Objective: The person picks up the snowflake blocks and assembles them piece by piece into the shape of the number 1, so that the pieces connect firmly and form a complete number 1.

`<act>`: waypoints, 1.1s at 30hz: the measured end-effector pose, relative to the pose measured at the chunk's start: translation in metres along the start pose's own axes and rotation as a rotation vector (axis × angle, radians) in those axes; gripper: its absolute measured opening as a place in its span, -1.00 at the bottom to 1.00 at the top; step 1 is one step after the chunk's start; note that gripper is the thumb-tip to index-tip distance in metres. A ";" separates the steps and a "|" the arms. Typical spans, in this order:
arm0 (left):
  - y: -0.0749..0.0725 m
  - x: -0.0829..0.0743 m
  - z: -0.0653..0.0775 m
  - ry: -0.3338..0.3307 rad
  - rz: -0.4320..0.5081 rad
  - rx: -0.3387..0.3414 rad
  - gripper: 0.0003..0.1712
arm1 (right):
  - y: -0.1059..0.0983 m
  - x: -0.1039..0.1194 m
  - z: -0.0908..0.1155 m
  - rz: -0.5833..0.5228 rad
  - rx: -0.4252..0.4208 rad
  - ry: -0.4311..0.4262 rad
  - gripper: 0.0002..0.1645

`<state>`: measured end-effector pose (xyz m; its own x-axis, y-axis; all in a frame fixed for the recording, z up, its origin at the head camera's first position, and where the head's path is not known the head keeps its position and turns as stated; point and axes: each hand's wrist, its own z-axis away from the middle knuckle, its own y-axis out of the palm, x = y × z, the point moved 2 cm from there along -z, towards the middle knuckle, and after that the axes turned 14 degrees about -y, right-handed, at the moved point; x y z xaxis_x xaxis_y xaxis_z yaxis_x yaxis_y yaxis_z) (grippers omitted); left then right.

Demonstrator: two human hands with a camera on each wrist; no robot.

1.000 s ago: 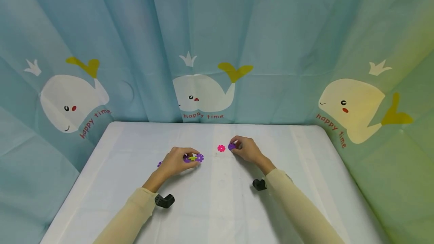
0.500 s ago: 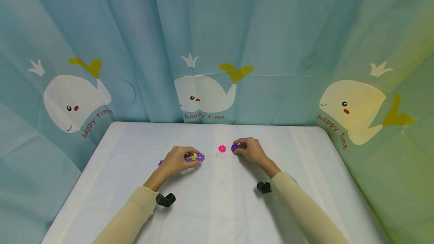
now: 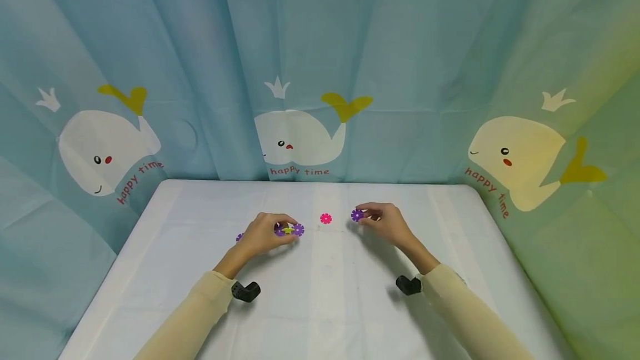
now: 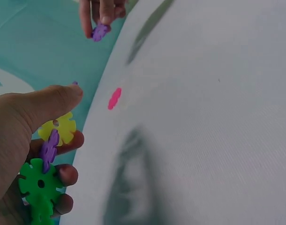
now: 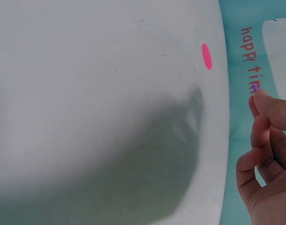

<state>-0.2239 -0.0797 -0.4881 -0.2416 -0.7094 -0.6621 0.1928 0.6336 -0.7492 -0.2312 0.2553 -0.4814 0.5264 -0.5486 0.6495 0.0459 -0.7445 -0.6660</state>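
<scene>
My left hand (image 3: 262,236) grips a chain of linked snowflake discs above the table. In the left wrist view the chain shows a green disc (image 4: 34,185), a purple disc (image 4: 49,151) and a yellow disc (image 4: 65,129), partly covered by the thumb and fingers. A purple end disc (image 3: 298,230) sits by the left fingertips in the head view. Between thumb and fingertips my right hand (image 3: 392,228) pinches a single purple snowflake disc (image 3: 356,215), also off the table. On the table between the hands lies a pink snowflake disc (image 3: 326,219).
The white table (image 3: 330,304) meets a blue curtain (image 3: 410,71) with printed whales at its back and sides. A black wrist-worn device (image 3: 246,291) is on the left wrist, another black device (image 3: 409,285) on the right.
My right hand has moved to the right, away from the pink disc, carrying the purple disc. My left hand has shifted only slightly with its chain.
</scene>
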 end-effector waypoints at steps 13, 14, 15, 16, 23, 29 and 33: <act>0.000 -0.006 -0.004 -0.044 0.013 0.028 -0.65 | -0.009 0.005 0.016 -0.073 -0.057 0.040 -0.67; 0.000 -0.007 -0.004 -0.044 0.012 0.029 -0.65 | -0.009 0.006 0.016 -0.079 -0.060 0.040 -0.67; 0.000 -0.008 -0.004 -0.043 0.009 0.029 -0.65 | -0.008 0.007 0.017 -0.085 -0.063 0.038 -0.67; 0.000 -0.009 -0.004 -0.042 0.006 0.029 -0.65 | -0.008 0.008 0.017 -0.091 -0.066 0.036 -0.67; 0.000 -0.015 -0.003 -0.042 -0.006 0.034 -0.66 | -0.003 0.021 0.015 -0.110 -0.078 -0.005 -0.69; 0.000 -0.022 -0.002 -0.016 -0.020 0.019 -0.69 | 0.005 0.037 0.011 -0.148 -0.073 -0.056 -0.70; -0.001 -0.028 -0.001 -0.004 -0.022 0.015 -0.69 | 0.011 0.046 0.008 -0.165 -0.070 -0.080 -0.71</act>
<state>-0.2183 -0.0598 -0.4685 -0.2422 -0.7246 -0.6452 0.2017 0.6129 -0.7640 -0.1995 0.2248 -0.4619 0.5825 -0.3871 0.7147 0.0796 -0.8479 -0.5242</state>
